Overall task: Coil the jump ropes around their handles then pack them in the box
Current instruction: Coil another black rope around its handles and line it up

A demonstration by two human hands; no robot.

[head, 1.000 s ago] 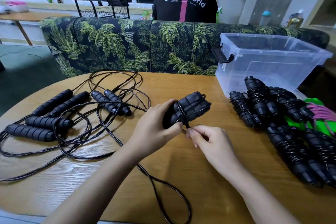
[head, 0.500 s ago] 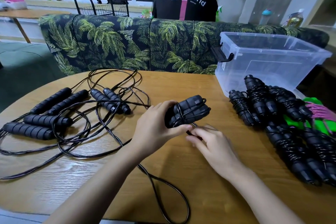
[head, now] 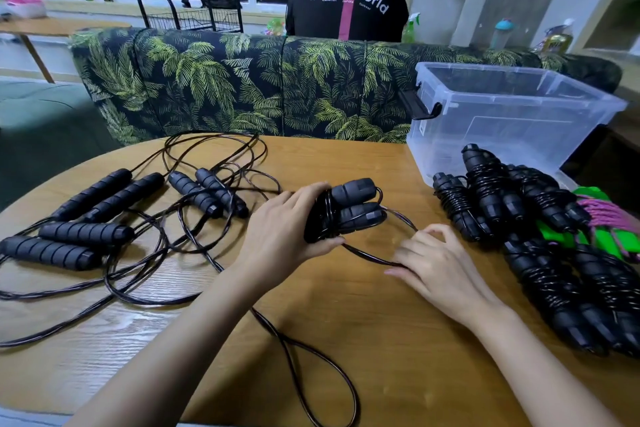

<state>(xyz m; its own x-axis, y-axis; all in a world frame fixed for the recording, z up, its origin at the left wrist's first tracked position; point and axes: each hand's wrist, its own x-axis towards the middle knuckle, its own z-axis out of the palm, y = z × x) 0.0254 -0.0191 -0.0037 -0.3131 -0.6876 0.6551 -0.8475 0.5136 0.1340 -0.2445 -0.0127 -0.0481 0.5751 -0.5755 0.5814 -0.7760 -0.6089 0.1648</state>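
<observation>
Left hand [head: 287, 236] grips paired black foam handles [head: 353, 208]. Right hand [head: 436, 260], pinching the thin black cord [head: 365, 255], has pulled rightward, likely opening slack for another wrap.

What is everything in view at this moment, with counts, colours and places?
table: one, brown wood, under everything
box: one, clear plastic, far right of table
held jump rope: one, black, table centre, partly coiled round its handles
loose handles: six, black, table's left, amid uncoiled cords
coiled ropes: pile, count unclear, black, table's right, beside box
green and pink rope: one, right edge, among the pile
sofa: one, dark with green palm print, behind table
person: one, black shirt, behind sofa
left hand: one, grips the held jump rope's handles
right hand: one, pinches its cord
</observation>
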